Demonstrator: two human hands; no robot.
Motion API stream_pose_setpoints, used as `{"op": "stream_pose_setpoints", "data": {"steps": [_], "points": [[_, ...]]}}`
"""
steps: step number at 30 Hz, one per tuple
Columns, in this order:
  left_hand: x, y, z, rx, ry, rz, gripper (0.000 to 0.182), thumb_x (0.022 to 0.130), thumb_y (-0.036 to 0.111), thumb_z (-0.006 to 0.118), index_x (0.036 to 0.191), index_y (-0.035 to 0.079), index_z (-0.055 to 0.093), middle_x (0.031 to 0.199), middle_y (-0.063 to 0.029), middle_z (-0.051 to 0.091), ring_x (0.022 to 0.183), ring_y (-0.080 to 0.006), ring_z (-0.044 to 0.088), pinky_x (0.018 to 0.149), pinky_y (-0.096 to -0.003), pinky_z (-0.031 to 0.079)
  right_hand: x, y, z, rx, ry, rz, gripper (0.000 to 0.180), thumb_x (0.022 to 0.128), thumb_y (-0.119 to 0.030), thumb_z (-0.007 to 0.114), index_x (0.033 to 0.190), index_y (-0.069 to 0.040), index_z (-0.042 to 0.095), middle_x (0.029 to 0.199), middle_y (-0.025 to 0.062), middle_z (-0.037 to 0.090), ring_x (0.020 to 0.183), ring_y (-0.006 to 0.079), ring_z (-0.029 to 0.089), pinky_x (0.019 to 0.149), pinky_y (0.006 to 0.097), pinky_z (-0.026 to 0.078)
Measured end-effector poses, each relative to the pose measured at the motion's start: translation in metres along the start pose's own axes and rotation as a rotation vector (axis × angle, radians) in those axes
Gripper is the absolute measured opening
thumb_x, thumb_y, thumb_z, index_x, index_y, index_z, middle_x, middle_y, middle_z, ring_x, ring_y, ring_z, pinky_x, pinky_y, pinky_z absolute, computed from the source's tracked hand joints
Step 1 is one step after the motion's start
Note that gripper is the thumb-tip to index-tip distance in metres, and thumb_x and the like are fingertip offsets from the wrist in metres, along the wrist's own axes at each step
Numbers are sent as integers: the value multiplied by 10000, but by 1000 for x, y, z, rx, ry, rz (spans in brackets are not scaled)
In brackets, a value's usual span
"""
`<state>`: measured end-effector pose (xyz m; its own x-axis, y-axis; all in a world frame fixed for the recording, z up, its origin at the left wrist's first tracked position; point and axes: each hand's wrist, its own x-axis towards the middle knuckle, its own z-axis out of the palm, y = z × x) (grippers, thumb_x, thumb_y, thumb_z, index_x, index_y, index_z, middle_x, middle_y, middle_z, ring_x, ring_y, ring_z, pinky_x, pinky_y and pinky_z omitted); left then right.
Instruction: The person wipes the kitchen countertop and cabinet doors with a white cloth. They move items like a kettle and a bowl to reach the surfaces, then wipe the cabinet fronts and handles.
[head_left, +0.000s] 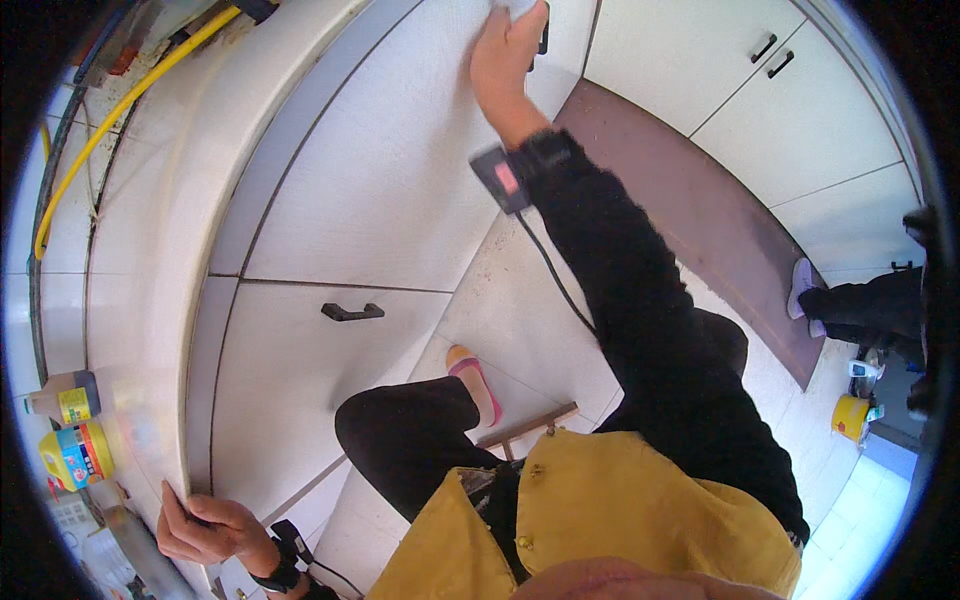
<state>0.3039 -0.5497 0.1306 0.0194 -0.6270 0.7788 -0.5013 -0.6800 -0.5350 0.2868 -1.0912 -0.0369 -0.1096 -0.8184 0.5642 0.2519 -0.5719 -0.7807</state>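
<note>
My right hand (506, 71) is at the top of the view, against a white cabinet door (360, 165). A pale object (516, 6), perhaps a cloth, is between its thumb and fingers; the frame's edge cuts it off. A black door handle (543, 30) is just beside that hand. At the lower left, my left hand (210, 529) curls around the edge of a white countertop (161, 300). Another white door (322, 367) with a black handle (352, 311) stands between my hands, in front of my bent knee.
Bottles (67, 397) and a yellow jug (79, 454) stand on the countertop near my left hand. A yellow hose (127, 105) runs behind. A wooden stool (529, 429) is under me. Across a brown mat (675, 187), another person's legs (862, 307) show near a yellow tub (849, 418).
</note>
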Motion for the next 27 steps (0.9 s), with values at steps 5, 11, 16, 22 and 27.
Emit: {"op": "stream_pose_setpoints", "data": {"steps": [5, 11, 16, 22, 27], "points": [[0, -2, 0, 22, -16, 34, 335, 1048, 253, 501, 1101, -3, 710, 942, -117, 642, 827, -279, 549, 726, -409, 445, -94, -35, 1, 14, -59, -124, 646, 884, 35, 485, 1501, 31, 295, 1538, 231, 345, 1456, 369, 315, 1224, 445, 190], [3, -1, 1, 3, -10, 64, 325, 1045, 244, 511, 1087, -7, 714, 907, -112, 627, 812, -279, 546, 718, -413, 441, -159, 31, -21, -66, -252, -365, 596, 839, 82, 542, 1418, -8, 432, 1446, 224, 488, 1385, 390, 438, 1208, 503, 257], [0, -2, 2, 16, -7, 11, 325, 1049, 245, 515, 1063, -2, 724, 902, -112, 626, 809, -276, 548, 718, -405, 450, -139, 102, -54, -159, 164, 1096, 583, 1002, -197, 504, 1489, 52, 302, 1394, 286, 508, 1325, 394, 477, 1147, 424, 343], [-1, -4, 3, 41, 12, 66, 361, 1063, 275, 499, 1027, -6, 722, 951, -106, 676, 844, -275, 583, 738, -407, 474, -180, 58, -37, 10, -17, 354, 596, 996, -187, 531, 1517, -5, 306, 1486, 234, 428, 1328, 346, 474, 1121, 393, 352], [-4, -8, 3, 51, 44, 67, 366, 1066, 274, 494, 1004, -7, 720, 952, -108, 702, 840, -288, 597, 760, -424, 482, -142, 120, -41, 23, 31, 215, 579, 977, -171, 550, 1489, 9, 345, 1457, 234, 468, 1291, 354, 522, 1080, 399, 411]]}}
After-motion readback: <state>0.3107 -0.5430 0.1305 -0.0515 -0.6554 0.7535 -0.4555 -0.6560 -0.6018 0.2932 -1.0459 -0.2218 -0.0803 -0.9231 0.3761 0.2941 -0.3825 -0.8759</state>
